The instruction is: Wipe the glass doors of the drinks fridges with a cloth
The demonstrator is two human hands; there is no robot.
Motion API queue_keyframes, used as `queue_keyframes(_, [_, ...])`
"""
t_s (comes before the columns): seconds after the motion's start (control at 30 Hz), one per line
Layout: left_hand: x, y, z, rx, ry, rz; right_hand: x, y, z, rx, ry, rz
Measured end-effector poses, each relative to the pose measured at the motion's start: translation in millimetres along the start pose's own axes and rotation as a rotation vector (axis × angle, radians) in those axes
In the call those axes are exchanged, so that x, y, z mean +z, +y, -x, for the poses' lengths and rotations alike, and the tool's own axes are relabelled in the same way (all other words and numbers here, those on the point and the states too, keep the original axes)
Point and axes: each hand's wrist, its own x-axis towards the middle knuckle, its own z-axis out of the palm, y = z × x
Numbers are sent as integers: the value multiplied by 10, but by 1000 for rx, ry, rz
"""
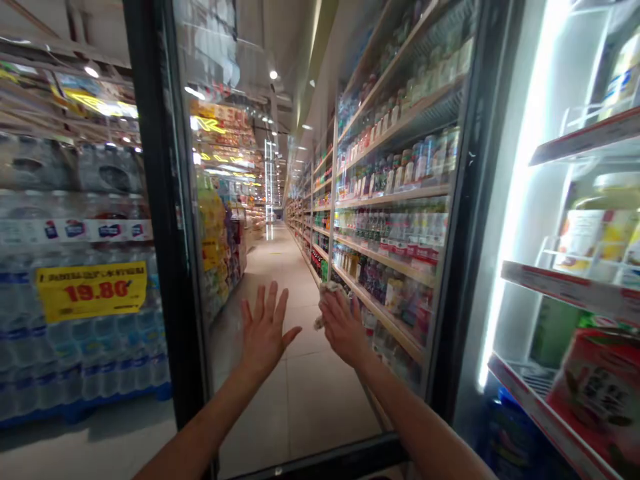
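A glass door [300, 407] in a black frame stands in front of me, and the store aisle shows through it. My left hand [265, 330] is raised against or just before the glass, palm forward with its fingers spread; it holds nothing. To its right, my right hand [343, 323] presses a crumpled, light-coloured cloth [330, 290] toward the pane. The cloth pokes out past the fingertips and at the side of the hand. Whether the left palm actually touches the glass I cannot tell.
On the right is the lit cooler, with wire shelves, price rails [560, 287], bottles and a red package [600, 393]. Stacked packs of water bottles [75, 340] with a yellow price sign [93, 290] stand at the left. Long drink shelves [390, 193] show in or through the pane.
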Motion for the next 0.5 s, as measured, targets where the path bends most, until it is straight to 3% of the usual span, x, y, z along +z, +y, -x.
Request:
queue_keyframes(0.07, [-9, 24, 52, 10, -25, -16, -26, 109, 102, 61, 26, 24])
queue_keyframes(0.2, [-18, 89, 97, -15, -50, -53, -117, 647, 300, 609, 216, 179])
queue_keyframes(0.27, [-8, 110, 104, -28, -50, -52, -105, 605, 264, 675, 236, 179])
queue_keyframes(0.33, [9, 113, 115, -32, -42, -41, -52, 298, 166, 489, 159, 118])
queue_keyframes(0.43, [25, 93, 138, -28, -37, -30, 22, -169, 67, 47, 29, 5])
queue_keyframes(0.5, [21, 79, 150, -27, -43, -27, 14, -180, 108, -70, 9, -1])
